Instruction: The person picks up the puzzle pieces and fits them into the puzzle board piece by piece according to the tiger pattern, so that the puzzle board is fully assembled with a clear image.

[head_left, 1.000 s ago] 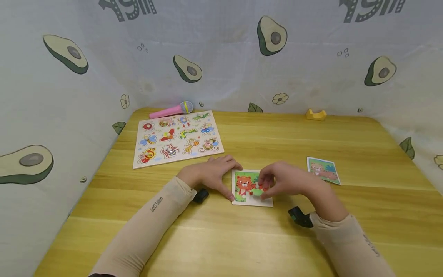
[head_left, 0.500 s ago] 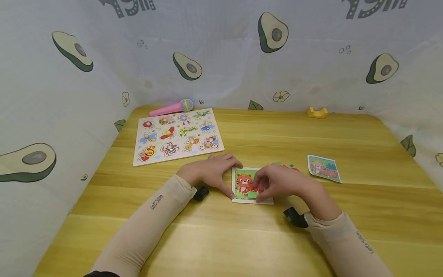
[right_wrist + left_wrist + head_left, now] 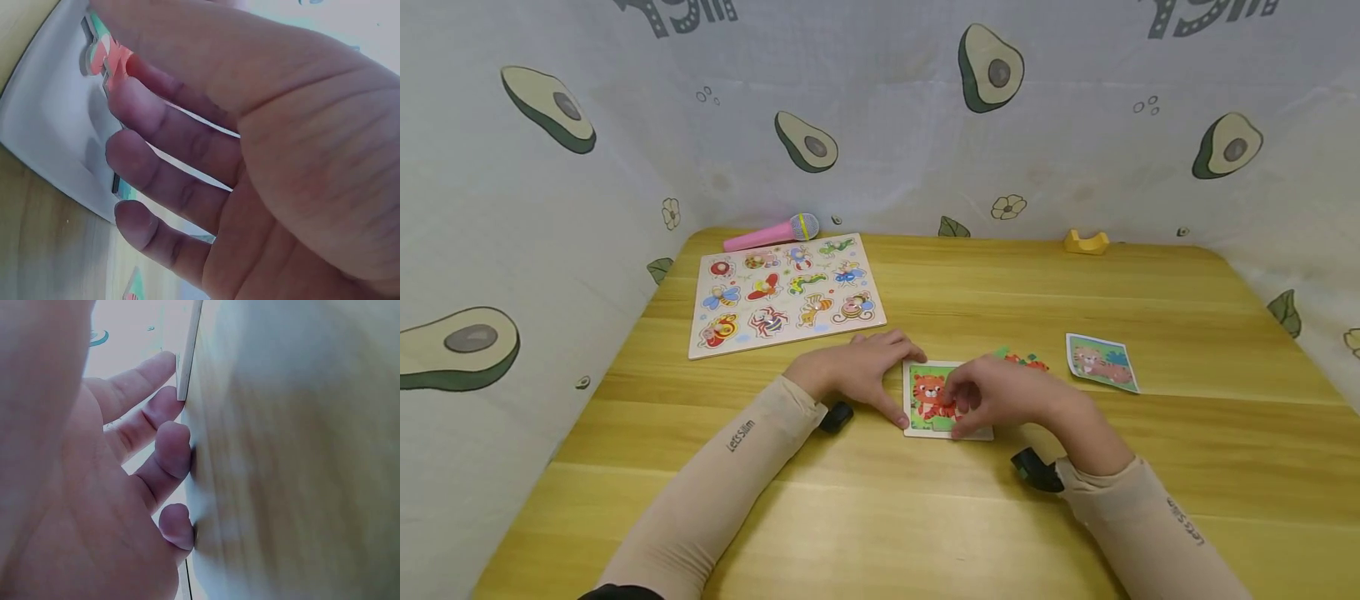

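A small white-bordered puzzle board (image 3: 914,433) with a tiger picture lies flat on the table in the head view. My left hand (image 3: 859,372) rests at its left side, thumb at the lower corner and index finger at the upper one. In the left wrist view, the other fingers (image 3: 173,450) touch the tabletop. Over the board's right half, my right hand (image 3: 1015,392) pinches an orange-and-green puzzle piece (image 3: 115,57) between thumb and index finger, low against the pieces in place. The right wrist view shows bare white board (image 3: 50,119) beside it; the thumb tip is hidden there.
Several loose puzzle pieces (image 3: 1028,362) lie behind my right hand. Further right is a tiger picture card (image 3: 1102,363). A wooden insect peg puzzle (image 3: 786,296), a pink toy microphone (image 3: 771,233) and a yellow block (image 3: 1086,242) stand toward the back.
My right hand has shifted slightly left and brought the piece down against the tiger picture, whose lower white gap is now covered with green. The left hand stays at the board's edge.
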Demonstrator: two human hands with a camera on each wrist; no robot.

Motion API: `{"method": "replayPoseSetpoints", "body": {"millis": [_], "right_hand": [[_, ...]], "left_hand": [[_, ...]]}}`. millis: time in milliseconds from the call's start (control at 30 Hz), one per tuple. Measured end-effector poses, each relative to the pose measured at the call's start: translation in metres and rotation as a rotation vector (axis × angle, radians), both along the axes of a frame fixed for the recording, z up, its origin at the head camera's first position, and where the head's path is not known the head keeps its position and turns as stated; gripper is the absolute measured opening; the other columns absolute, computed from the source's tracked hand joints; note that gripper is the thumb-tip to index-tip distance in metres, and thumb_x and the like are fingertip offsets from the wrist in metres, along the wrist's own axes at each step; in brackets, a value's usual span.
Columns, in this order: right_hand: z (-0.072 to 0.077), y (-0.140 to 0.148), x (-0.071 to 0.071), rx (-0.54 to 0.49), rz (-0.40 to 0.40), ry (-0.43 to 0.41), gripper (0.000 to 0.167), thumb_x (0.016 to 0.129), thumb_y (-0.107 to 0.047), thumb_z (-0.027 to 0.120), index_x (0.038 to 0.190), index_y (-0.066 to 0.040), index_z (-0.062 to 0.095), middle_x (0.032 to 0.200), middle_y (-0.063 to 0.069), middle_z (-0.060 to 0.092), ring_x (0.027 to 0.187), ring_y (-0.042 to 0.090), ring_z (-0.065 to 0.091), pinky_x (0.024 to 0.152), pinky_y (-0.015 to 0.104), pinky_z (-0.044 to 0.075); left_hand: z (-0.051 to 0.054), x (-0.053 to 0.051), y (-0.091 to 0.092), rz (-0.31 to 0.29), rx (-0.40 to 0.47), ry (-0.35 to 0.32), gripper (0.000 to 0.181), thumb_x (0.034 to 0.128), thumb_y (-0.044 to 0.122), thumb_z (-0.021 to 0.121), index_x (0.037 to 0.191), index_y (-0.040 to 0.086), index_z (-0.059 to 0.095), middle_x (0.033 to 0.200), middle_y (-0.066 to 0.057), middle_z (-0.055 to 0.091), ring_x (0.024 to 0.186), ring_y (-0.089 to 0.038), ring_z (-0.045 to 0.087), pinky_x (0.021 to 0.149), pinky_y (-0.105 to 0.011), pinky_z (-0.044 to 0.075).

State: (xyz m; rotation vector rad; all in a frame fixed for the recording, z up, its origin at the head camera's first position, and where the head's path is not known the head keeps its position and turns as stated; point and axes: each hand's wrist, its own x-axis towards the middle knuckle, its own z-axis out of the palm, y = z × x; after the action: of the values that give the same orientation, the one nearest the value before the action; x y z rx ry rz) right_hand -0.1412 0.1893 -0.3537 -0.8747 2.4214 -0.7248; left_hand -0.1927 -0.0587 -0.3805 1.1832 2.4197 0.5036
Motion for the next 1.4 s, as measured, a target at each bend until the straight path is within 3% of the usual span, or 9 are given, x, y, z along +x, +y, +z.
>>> {"method": "replayPoseSetpoints", "body": {"millis": [267, 867, 1133, 1400], "right_hand": [[-0.0028, -0.0073, 0.0018, -0.033, 0.07, 0.033, 0.015, 0.087, -0.024, 0.081, 0.1, -0.017, 0.076, 0.081, -0.011, 0.061, 0.072, 0.008, 0.053, 0.066, 0.027, 0.047], [-0.0069, -0.0104, 0.0019, -0.038, 0.04, 0.021, 0.009, 0.086, -0.015, 0.081, 0.094, -0.015, 0.077, 0.084, -0.012, 0.066, 0.076, 0.007, 0.058, 0.07, 0.027, 0.051], [-0.0068, -0.0069, -0.0007, -0.025, 0.026, 0.01, 0.011, 0.085, -0.011, 0.082, 0.095, -0.013, 0.079, 0.084, -0.011, 0.068, 0.075, 0.007, 0.06, 0.07, 0.026, 0.052], [-0.0029, -0.0078, 0.0016, 0.0, 0.0, -0.019, 0.012, 0.086, -0.006, 0.079, 0.097, -0.013, 0.079, 0.085, -0.011, 0.069, 0.076, 0.007, 0.061, 0.071, 0.027, 0.053]], "left_hand": [[-0.0031, -0.0008, 0.0, 0.0, -0.011, 0.007, 0.089, 0.0744, 0.062, 0.082, 0.145, 0.021, 0.047, 0.138, 0.007, 0.043, 0.13, -0.006, 0.035, 0.105, -0.047, 0.028], [-0.0035, -0.0006, -0.0012, -0.002, -0.004, 0.005, 0.09, 0.0738, 0.061, 0.083, 0.145, 0.02, 0.047, 0.138, 0.006, 0.043, 0.13, -0.007, 0.036, 0.105, -0.05, 0.027], [-0.0015, -0.0001, 0.0015, -0.013, -0.002, 0.035, 0.089, 0.0733, 0.059, 0.084, 0.144, 0.019, 0.048, 0.138, 0.005, 0.044, 0.129, -0.007, 0.037, 0.097, -0.042, 0.03], [-0.001, 0.0002, 0.0008, -0.007, -0.015, 0.02, 0.09, 0.0736, 0.061, 0.083, 0.146, 0.02, 0.047, 0.139, 0.006, 0.043, 0.13, -0.007, 0.036, 0.102, -0.045, 0.029]]}}
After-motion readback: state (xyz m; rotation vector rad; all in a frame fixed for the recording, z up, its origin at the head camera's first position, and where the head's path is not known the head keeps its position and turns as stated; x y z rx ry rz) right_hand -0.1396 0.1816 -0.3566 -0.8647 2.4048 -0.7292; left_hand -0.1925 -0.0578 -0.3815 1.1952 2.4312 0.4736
